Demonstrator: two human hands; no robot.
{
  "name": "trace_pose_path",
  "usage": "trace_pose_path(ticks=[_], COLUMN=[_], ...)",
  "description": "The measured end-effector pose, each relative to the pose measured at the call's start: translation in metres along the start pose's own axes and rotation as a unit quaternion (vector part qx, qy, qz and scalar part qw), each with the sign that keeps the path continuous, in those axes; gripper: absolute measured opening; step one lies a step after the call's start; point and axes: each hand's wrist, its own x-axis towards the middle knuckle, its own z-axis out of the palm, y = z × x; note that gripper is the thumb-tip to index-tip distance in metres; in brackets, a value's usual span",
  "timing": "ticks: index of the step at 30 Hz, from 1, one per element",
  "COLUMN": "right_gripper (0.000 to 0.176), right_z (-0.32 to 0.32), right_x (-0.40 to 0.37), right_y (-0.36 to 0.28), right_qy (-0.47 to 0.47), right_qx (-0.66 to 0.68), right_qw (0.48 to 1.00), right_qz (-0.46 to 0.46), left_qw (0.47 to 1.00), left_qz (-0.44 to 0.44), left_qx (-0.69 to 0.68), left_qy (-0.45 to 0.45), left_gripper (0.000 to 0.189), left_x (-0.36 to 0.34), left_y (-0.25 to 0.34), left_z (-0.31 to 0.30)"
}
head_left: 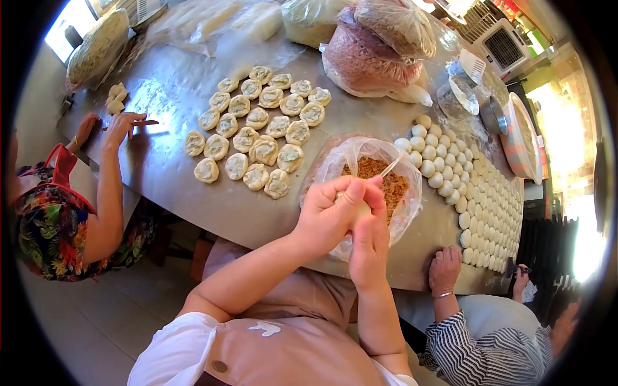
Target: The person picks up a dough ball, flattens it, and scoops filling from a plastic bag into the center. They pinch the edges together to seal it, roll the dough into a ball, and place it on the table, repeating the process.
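Here's the pale dough (pixel 362 212), clasped between left grip (pixel 329 215) and right grip (pixel 369 249), above brown filling (pixel 395 188) in its plastic bag (pixel 414 188), white balls (pixel 446 172) off to the right, topped rounds (pixel 245 139) leftward on the desk (pixel 222 204).

Apron (pixel 296 350), 1, dusty brown; rabbit-shaped emblem (pixel 264 329), 1, white, on front; button (pixel 219 366), 1, round, brownish. Sleeves (pixel 172 347), 2, white, short.

The left hand (pixel 329 215) and right hand (pixel 369 237) hold pale dough (pixel 362 210) over a plastic bag (pixel 330 168) of brown filling (pixel 394 188)
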Motion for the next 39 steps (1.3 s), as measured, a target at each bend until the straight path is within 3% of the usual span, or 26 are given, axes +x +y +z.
trace_pose_path(ticks=[2,3,4,6,8,9,12,14,16,18,19,21,22,23,26,27,28,29,31,32,36,39], right_gripper=[0.059,0.059,0.058,0.061,0.067,0.064,0.053,0.046,0.045,0.045,0.043,0.039,0.037,0.035,0.03,0.031,0.04,0.042,0.038,0.037,0.036,0.037], right_z=[-0.005,-0.013,-0.018,-0.019,-0.018,-0.012,-0.002,-0.014,-0.023,-0.021,-0.019,-0.021,-0.025,-0.028,-0.055,-0.073,-0.089,-0.109,-0.164,-0.183,-0.217,-0.231], right_x=[0.002,-0.001,-0.002,-0.003,-0.005,-0.002,-0.002,-0.003,-0.001,0.003,0.009,0.017,0.018,0.021,0.052,0.064,0.083,0.106,0.151,0.173,0.243,0.289], right_y=[0.003,-0.004,-0.009,-0.005,-0.001,-0.009,0.0,0.001,-0.005,-0.007,-0.001,0.003,0.0,-0.003,-0.013,0.001,0.006,0.011,0.032,0.038,0.061,0.075], right_qy=[0.001,-0.025,-0.051,-0.061,-0.082,-0.078,-0.02,-0.06,-0.075,-0.102,-0.095,-0.098,-0.108,-0.118,-0.096,-0.063,-0.02,0.025,0.047,0.061,0.07,-0.017], right_qx=[-0.016,0.083,0.181,0.163,0.162,0.143,-0.029,0.066,0.131,0.028,-0.026,-0.056,-0.028,0.002,0.033,-0.01,-0.004,0.045,-0.047,-0.157,-0.443,-0.557], right_qw=[1.0,0.993,0.968,0.969,0.963,0.978,0.999,0.993,0.978,0.979,0.993,0.994,0.993,0.989,0.977,0.988,0.993,0.989,0.99,0.979,0.891,0.827], right_qz=[-0.01,0.08,0.168,0.175,0.199,0.13,0.001,0.074,0.145,0.173,0.061,-0.004,0.043,0.088,0.185,0.139,0.114,0.14,0.128,0.116,0.066,0.074], left_qw=[0.994,0.981,0.983,0.986,0.998,0.995,0.997,0.992,0.996,0.999,0.995,0.999,1.0,0.99,0.994,0.997,0.997,0.996,0.994,0.995,0.994,0.993], left_qz=[-0.035,-0.045,-0.044,-0.042,-0.046,-0.041,-0.075,-0.092,-0.065,0.02,0.071,0.042,0.026,0.059,-0.024,-0.009,-0.032,-0.055,-0.079,-0.083,-0.108,-0.122], left_qx=[-0.099,-0.182,-0.169,-0.143,-0.029,0.002,-0.001,-0.084,-0.068,0.023,0.054,0.024,0.01,0.116,-0.108,-0.034,-0.029,-0.024,-0.014,-0.009,0.014,0.001], left_qy=[0.034,0.054,0.062,0.08,-0.039,-0.09,-0.021,0.001,0.012,-0.02,-0.044,-0.019,-0.005,-0.06,0.001,-0.063,-0.068,-0.073,-0.067,-0.058,-0.007,-0.003], left_gripper=[0.045,0.047,0.049,0.052,0.052,0.051,0.052,0.051,0.047,0.04,0.036,0.037,0.038,0.036,0.044,0.055,0.055,0.054,0.054,0.054,0.054,0.05], left_x=[0.0,0.0,0.001,0.003,0.0,0.002,0.002,0.0,0.002,0.009,0.015,0.017,0.018,0.023,0.026,0.03,0.031,0.031,0.032,0.033,0.037,0.04], left_y=[0.005,0.01,0.011,0.013,0.002,0.0,-0.003,0.008,0.008,-0.006,-0.01,-0.011,-0.011,-0.012,0.0,0.002,0.01,0.023,0.041,0.048,0.059,0.057], left_z=[0.005,0.012,0.015,0.022,-0.001,-0.008,-0.007,0.005,0.008,0.001,-0.002,0.002,0.002,-0.007,0.013,-0.001,-0.01,-0.015,-0.025,-0.03,-0.042,-0.046])
